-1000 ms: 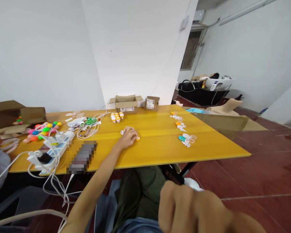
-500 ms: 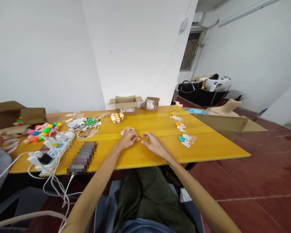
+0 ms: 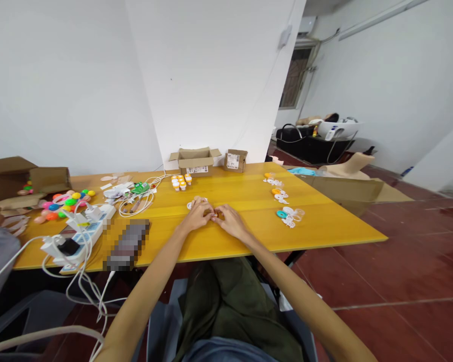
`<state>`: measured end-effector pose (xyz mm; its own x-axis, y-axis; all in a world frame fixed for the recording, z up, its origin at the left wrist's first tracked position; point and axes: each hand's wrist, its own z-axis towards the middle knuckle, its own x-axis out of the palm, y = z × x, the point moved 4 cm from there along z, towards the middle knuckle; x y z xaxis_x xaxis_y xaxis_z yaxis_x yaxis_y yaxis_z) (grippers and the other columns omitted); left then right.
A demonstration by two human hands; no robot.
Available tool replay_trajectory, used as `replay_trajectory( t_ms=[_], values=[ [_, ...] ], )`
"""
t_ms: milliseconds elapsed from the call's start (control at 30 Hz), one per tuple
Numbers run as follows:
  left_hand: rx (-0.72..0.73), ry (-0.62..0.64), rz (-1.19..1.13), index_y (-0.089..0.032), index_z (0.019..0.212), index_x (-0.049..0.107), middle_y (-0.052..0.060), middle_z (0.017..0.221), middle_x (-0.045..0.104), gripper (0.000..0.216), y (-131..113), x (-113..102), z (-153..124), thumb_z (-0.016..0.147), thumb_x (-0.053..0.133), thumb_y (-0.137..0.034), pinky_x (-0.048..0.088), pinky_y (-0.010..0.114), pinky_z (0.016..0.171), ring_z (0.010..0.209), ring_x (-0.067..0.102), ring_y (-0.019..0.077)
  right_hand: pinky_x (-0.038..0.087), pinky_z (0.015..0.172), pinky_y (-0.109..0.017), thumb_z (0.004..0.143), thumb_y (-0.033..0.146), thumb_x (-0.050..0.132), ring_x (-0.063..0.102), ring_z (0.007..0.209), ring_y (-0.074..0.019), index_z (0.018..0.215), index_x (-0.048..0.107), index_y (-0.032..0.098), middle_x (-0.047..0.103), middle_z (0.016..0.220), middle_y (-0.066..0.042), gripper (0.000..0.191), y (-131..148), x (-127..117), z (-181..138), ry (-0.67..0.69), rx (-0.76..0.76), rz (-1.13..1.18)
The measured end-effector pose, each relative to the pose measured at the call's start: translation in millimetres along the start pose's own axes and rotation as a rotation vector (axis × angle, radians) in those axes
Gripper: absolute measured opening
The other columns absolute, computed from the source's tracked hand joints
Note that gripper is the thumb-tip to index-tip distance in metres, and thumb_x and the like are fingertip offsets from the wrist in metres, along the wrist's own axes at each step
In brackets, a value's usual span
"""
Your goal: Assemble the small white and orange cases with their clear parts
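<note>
Left hand, right hand, fingers around small part

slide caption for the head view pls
Left hand and right hand meet at a small part on a yellow table, open cardboard box beyond.

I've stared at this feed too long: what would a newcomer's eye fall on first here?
Probably the bright, many-coloured balls strewn at the left end of the table, beside an open cardboard box. Next, the left grip and right grip, close together at a small, largely hidden piece mid-table. Then the teal ring in the nearest parts cluster on the right.
</note>
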<state>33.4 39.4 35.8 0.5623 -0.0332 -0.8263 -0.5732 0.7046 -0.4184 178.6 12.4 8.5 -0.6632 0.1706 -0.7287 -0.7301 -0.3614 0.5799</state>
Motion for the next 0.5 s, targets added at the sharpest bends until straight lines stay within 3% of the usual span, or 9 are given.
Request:
replay_trajectory(
  t_ms=[500],
  values=[
    [0.034, 0.021, -0.027, -0.023, 0.081, 0.070, 0.004, 0.090, 0.071, 0.012, -1.6, -1.4, 0.8, 0.087, 0.059, -0.021, 0.041, 0.043, 0.102, 0.105, 0.053, 0.0249, 0.048, 0.088, -0.034, 0.085, 0.027, 0.072, 0.064, 0.099, -0.0223, 0.094, 0.071, 0.023, 0.069, 0.100, -0.006, 0.009, 1.4, 1.0, -2.4, -0.036, 0.004, -0.018]
  ],
)
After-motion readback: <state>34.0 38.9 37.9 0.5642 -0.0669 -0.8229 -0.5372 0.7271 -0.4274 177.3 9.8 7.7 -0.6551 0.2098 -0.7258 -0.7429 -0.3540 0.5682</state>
